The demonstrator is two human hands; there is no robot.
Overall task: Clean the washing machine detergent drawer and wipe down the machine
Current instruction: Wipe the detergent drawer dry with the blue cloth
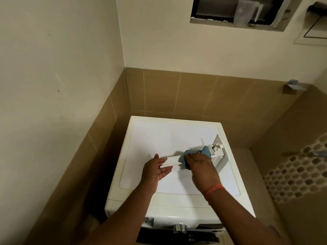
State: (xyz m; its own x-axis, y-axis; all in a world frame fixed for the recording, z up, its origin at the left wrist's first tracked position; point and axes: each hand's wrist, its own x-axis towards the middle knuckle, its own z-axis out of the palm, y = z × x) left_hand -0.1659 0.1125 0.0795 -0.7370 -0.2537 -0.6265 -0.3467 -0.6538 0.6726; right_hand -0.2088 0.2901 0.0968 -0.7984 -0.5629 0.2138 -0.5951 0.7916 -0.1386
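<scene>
A: Where is the white plastic detergent drawer (198, 156)?

B: It lies across the flat top of the white washing machine (159, 138), its front panel toward your left.

A: And your hands?

B: Your left hand (155, 168) is spread flat-fingered, steadying that front panel's end. Your right hand (201, 165), with an orange thread bracelet (213, 190) at its wrist, presses a blue cloth (184, 156) onto the drawer's middle.

A: Gripping the cloth?

B: Its fingers curl over it.
</scene>
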